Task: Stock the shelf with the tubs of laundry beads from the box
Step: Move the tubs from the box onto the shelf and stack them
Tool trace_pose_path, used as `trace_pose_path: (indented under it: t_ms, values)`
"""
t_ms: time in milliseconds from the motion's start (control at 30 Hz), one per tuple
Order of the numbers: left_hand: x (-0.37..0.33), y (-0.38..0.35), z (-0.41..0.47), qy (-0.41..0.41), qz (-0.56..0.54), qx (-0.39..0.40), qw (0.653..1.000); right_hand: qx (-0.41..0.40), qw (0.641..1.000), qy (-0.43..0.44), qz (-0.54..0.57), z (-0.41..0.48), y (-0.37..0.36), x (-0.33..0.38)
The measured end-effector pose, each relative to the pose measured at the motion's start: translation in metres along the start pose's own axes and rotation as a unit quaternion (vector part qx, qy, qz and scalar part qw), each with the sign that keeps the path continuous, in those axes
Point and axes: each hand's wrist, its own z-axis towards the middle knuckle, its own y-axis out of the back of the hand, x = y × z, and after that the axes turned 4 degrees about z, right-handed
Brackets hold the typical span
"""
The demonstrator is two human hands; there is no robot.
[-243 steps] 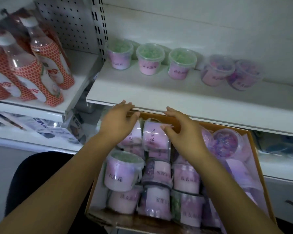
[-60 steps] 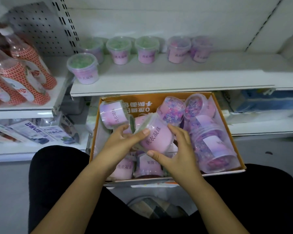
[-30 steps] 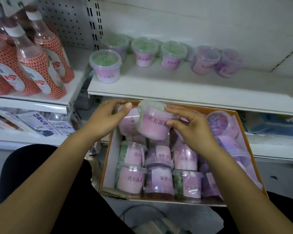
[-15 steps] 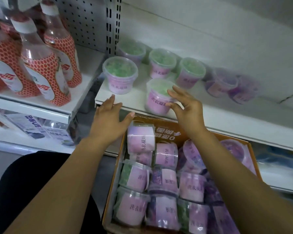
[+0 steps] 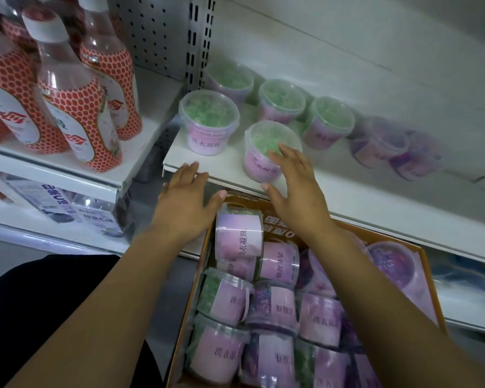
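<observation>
Seven tubs of laundry beads [image 5: 329, 121] now stand on the white shelf [image 5: 375, 208] across the upper middle of the frame. Five hold green beads, on the left; two purple ones, blurred, are on the right. The newest green tub [image 5: 266, 152] stands upright near the shelf's front edge, ahead of the back row and just right of another front tub [image 5: 209, 121].

Half a second ago the right hand was wrapped around this tub, setting it down. Now the right hand [image 5: 294, 189] has loosened. Its fingers are nearly straight and spread, the tips only brushing the tub's near side and lid rim, gripping nothing. The left hand [image 5: 185, 200], at centre frame, lies flat and empty with straight fingers, its tips at the shelf's front lip, much as before.

Below the hands, the orange cardboard box [image 5: 275, 217] fills the lower middle and right. In it more tubs [image 5: 272, 306] lie on their sides, pink labels up. Red-patterned bottles [image 5: 76, 107] stand on a neighbouring shelf at upper left.

This placement looks finished and the tub looks stable. With the box so full, the task seems far from done. The likely next step is reaching back into the box for another tub.
</observation>
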Motion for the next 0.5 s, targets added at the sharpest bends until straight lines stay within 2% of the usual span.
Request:
trace_pose_path:
  t_ms: [333, 500]
  values:
    - [0.005, 0.001, -0.001, -0.005, -0.032, -0.009, 0.999, 0.04, 0.999, -0.019, 0.016, 0.028, 0.003, -0.005]
    - [0.008, 0.003, -0.007, -0.022, -0.027, 0.033, 0.999, 0.093, 0.994, -0.016, -0.056, 0.034, 0.011, -0.004]
